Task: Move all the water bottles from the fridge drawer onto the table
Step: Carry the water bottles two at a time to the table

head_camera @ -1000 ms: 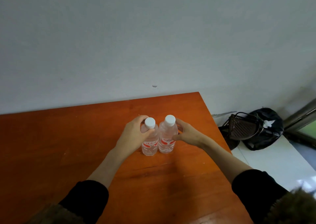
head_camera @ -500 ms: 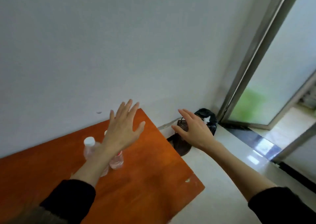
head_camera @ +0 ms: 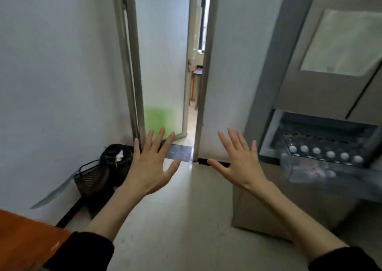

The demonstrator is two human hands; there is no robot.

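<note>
The fridge (head_camera: 322, 68) stands at the right with its clear drawer (head_camera: 306, 167) pulled out. Inside the drawer stand several water bottles (head_camera: 330, 154), their white caps in a row. My left hand (head_camera: 152, 163) and my right hand (head_camera: 239, 161) are raised in front of me over the floor, fingers spread and straight, holding nothing. Only a corner of the orange table (head_camera: 24, 239) shows at the bottom left; the bottles placed on it are out of view.
A black bag (head_camera: 115, 157) and a dark mesh basket (head_camera: 91, 177) sit on the floor by the left wall. A door (head_camera: 163, 64) stands ajar straight ahead. A cardboard box (head_camera: 279, 204) sits on the floor under the drawer.
Both hands let go of the two bottles on the table and opened. The view swung right, away from the table, to the doorway and the open fridge drawer.
</note>
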